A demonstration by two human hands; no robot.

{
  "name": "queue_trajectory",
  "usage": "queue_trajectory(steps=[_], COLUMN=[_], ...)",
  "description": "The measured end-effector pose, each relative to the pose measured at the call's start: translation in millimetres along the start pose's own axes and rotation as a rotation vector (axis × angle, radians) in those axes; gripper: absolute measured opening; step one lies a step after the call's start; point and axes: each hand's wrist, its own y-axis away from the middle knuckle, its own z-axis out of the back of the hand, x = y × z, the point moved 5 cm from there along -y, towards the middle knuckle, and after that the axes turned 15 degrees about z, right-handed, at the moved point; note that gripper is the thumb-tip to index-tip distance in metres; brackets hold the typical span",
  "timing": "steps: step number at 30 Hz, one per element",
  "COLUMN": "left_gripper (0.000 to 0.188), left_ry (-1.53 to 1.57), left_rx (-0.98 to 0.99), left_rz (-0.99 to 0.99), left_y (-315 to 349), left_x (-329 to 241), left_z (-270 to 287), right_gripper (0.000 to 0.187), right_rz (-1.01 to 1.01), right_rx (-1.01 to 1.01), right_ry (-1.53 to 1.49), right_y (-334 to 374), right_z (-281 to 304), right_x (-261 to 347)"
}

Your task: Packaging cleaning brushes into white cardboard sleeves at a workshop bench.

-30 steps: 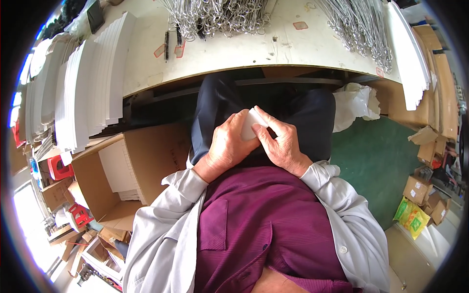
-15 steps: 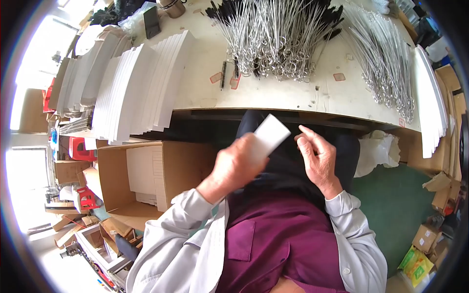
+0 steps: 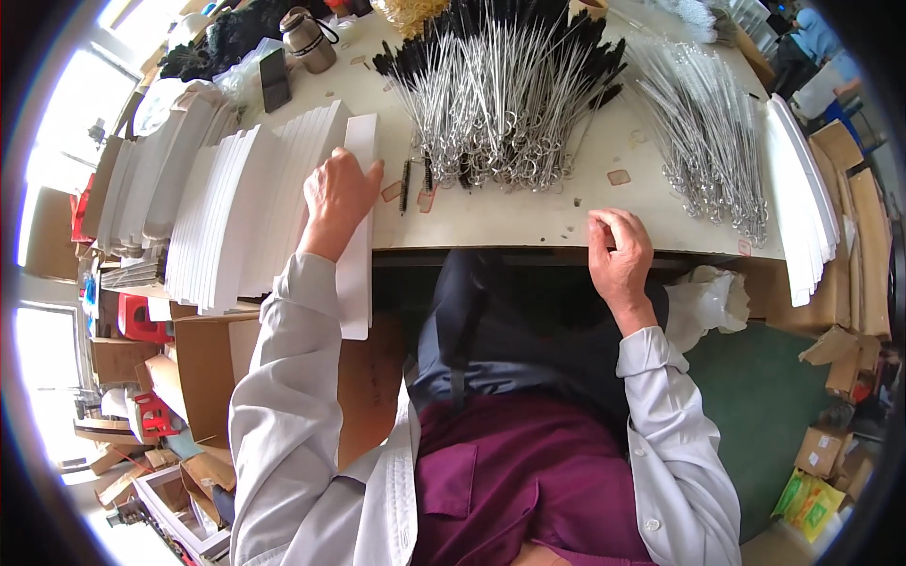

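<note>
White box (image 3: 356, 292), overhanging, could slip if knocked; left hand (image 3: 340, 196) curled, grip I can't tell; right hand (image 3: 620, 259) half-curled, seemingly empty.

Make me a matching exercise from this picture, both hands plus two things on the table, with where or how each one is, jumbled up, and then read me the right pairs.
Column one
1. Left hand
2. Right hand
3. Black-bristled brushes
4. Metal flask

Column two
A. Heaped mid-table, loop ends toward the person
B. Standing toward the far left of the table
C. At a long white piece
D. Fingers bent, near the table's front edge, nothing visible in it

Right pairs: 1-C, 2-D, 3-A, 4-B
</note>
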Motion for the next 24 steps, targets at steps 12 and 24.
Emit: queue_trajectory(steps=[12, 24], left_gripper=[0.033, 0.013], left_ry=[0.337, 0.750], left_rx=[0.101, 0.191], left_rz=[-0.608, -0.519], left_y=[50.5, 58.2], left_x=[-115.9, -118.0], left_z=[21.3, 16.3], right_gripper=[0.007, 0.009], right_rz=[0.071, 0.134], right_rx=[-0.006, -0.022], right_ry=[0.087, 0.081], right_y=[1.5, -1.6], right_z=[0.9, 2.0], right_x=[1.1, 1.7])
